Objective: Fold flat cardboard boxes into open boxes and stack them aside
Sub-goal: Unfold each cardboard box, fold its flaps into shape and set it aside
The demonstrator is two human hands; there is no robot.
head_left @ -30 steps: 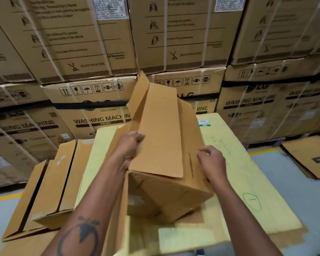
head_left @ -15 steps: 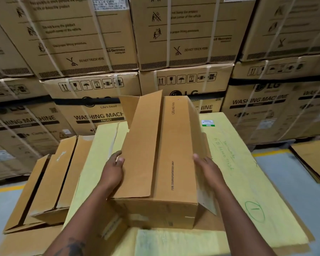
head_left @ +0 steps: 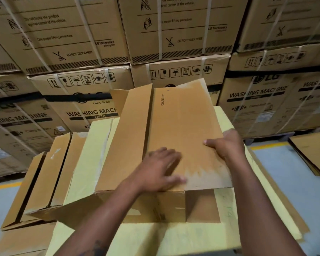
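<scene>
The left hand (head_left: 160, 168) has moved onto the box's (head_left: 174, 145) top flaps.

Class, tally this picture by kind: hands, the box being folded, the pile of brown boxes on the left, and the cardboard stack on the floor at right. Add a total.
Hands: 2 (left hand, right hand)
Ceiling-fan box: 1
Left pile of brown boxes: 1
Floor cardboard stack: 1
Total: 5

Brown cardboard box (head_left: 174, 130) lying on a pale yellow sheet (head_left: 92, 156), left hand (head_left: 161, 169) flat on its top flaps (motion-blurred), right hand (head_left: 225, 145) gripping the right flap's edge, folded boxes (head_left: 44, 178) at left, strapped washing-machine cartons (head_left: 81, 100) behind.
</scene>
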